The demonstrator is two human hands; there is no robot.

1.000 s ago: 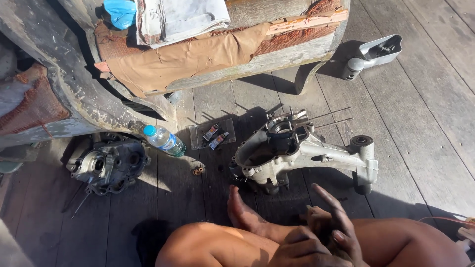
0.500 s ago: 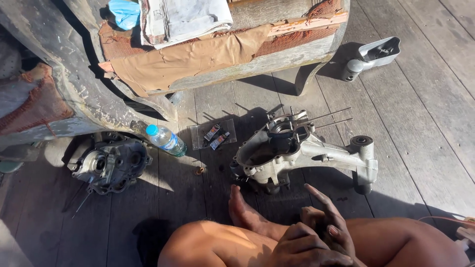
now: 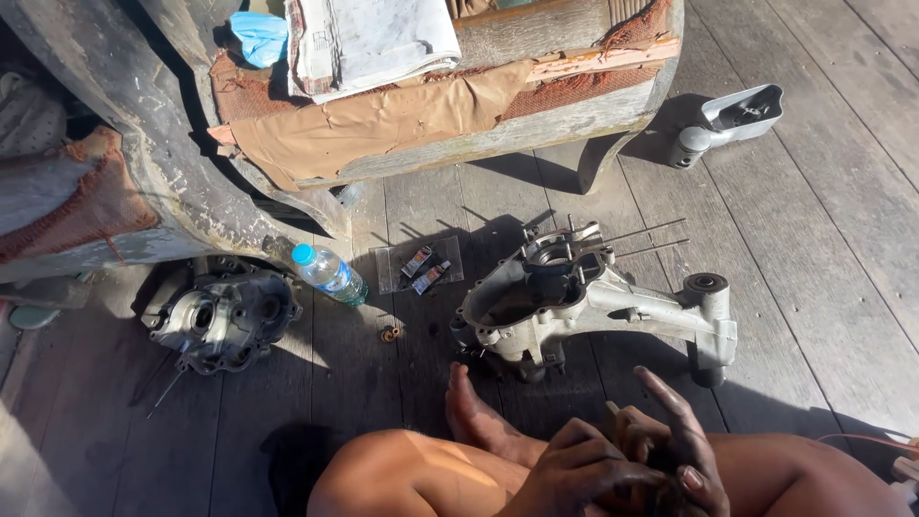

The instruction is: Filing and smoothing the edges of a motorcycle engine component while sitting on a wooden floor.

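- I am sitting on the wooden plank floor (image 3: 842, 278), knees drawn up, both hands working together at the near edge of the view, just above my legs.
- My left hand (image 3: 574, 469) is curling its grimy fingers (image 3: 613, 471) narrow around something small; what it is I cannot tell, it is hidden between the two hands.
- My right hand (image 3: 675, 445) is pressing against the left, one finger sticking out straight toward the far side, the rest bent inward. Whether it is gripping anything I cannot tell.
- My bare foot (image 3: 474, 412) is resting just near of the aluminium engine crankcase (image 3: 584, 306), almost touching it.
- The crankcase is lying on the floor just beyond my hands, long studs pointing far-right.
- To the left, well apart, a darker engine cover (image 3: 220, 316) is lying by a plastic water bottle (image 3: 328, 275) with a blue cap.
- Between bottle and crankcase, a clear packet (image 3: 421, 266) with two small tubes is lying flat.
- A small brass-coloured part (image 3: 390, 333) is sitting on the planks near the packet.
- Far right, a grey cast part (image 3: 732, 120) is lying in the sun.
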